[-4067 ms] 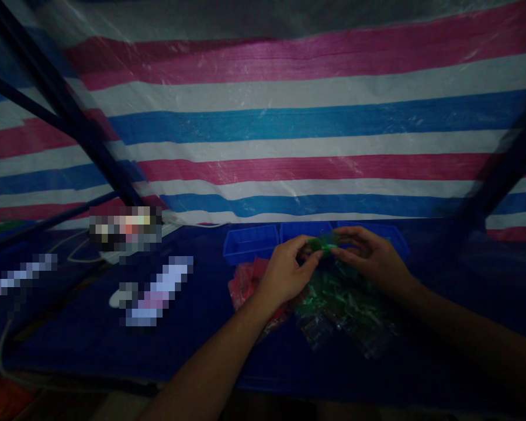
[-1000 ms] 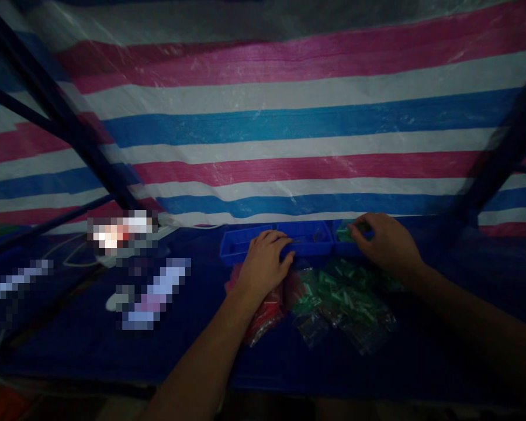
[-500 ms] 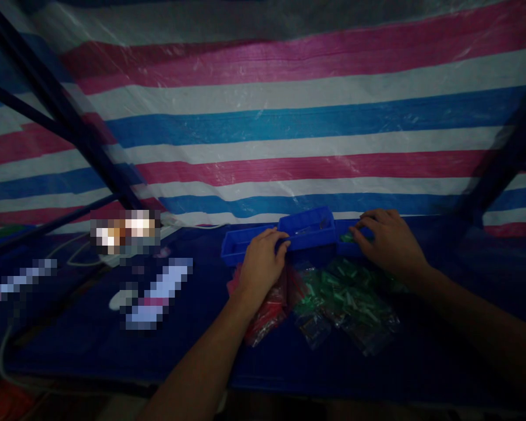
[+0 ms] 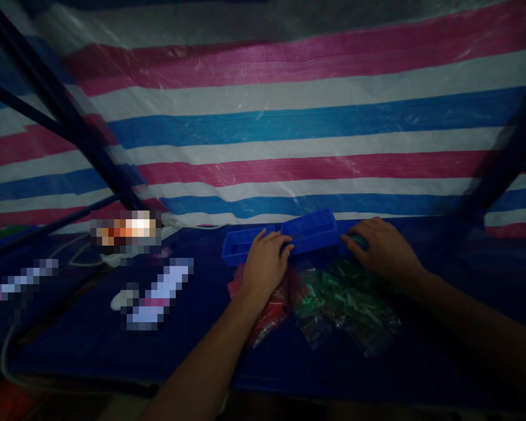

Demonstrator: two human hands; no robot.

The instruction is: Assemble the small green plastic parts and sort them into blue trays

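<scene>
My left hand point(image 4: 267, 260) is at the near left end of the middle blue bin point(image 4: 311, 231), thumb and forefinger curled together there. Whatever lies between those fingertips is too dark to make out. My right hand point(image 4: 381, 248) reaches over the right blue bin point(image 4: 344, 227), its fingers bent towards the thumb beside the middle bin's right end; what they pinch is hidden. Some green material point(image 4: 358, 240) shows under that hand. Red plastic packets point(image 4: 269, 321) lie beneath my left wrist. Between my forearms is a pile of clear and green packets point(image 4: 350, 298).
A third blue bin point(image 4: 236, 245) stands left of the middle one. On the blue table point(image 4: 92, 339) are a white rounded object point(image 4: 121, 299), a blurred-out strip point(image 4: 160, 295) and a cable point(image 4: 76, 264). Striped sheeting point(image 4: 263, 128) hangs behind, between dark metal posts point(image 4: 87, 146).
My right hand has moved slightly left and down, towards the middle bin. The middle bin has shifted a little to the right. My left hand has stayed almost in place.
</scene>
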